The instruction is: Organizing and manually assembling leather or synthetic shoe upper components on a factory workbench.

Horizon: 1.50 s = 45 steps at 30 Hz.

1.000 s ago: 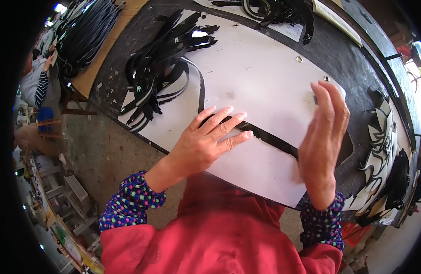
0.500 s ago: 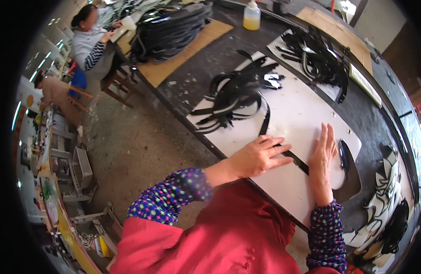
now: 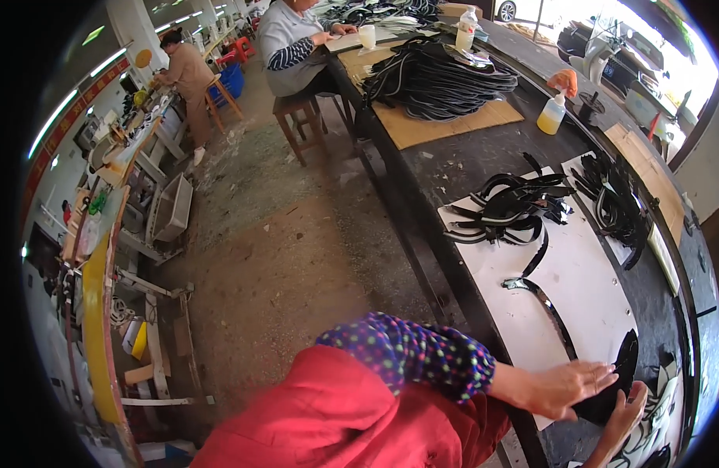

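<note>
While one strip lies near, two hands partly hide one sheet.

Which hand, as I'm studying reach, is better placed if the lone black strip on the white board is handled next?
Probably the left hand: it is closer to the near end of the strip. The right hand is farther off, beside the dark piece.
</note>
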Motion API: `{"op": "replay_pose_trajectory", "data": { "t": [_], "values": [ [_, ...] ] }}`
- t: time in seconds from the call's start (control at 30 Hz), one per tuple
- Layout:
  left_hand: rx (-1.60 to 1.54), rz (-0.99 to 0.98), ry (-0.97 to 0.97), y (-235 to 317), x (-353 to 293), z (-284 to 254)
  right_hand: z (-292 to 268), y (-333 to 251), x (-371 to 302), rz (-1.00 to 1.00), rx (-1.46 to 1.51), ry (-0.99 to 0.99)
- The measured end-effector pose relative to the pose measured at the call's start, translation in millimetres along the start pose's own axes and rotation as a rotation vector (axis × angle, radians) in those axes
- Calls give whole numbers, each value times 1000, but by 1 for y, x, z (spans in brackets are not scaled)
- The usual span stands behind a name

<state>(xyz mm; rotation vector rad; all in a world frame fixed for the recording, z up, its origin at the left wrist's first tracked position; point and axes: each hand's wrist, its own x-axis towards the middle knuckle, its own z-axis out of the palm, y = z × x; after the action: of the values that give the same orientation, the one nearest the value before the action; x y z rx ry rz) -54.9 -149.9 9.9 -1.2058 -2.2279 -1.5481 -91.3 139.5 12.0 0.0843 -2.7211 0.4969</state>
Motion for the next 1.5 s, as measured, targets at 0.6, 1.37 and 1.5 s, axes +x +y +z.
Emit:
{"op": "replay_pose_trajectory", "data": {
  "t": [0.6,1.37,1.5],
  "values": [
    [507,469,538,45,123,-424,-66,-120,-41,283,843,68],
    [1022,-353,67,-108,35,-378,-79,153,-44,576,-382,137],
    [764,-173,-343,-29,20,-188,-81,142,-86,636,-346,37]
  ]
}}
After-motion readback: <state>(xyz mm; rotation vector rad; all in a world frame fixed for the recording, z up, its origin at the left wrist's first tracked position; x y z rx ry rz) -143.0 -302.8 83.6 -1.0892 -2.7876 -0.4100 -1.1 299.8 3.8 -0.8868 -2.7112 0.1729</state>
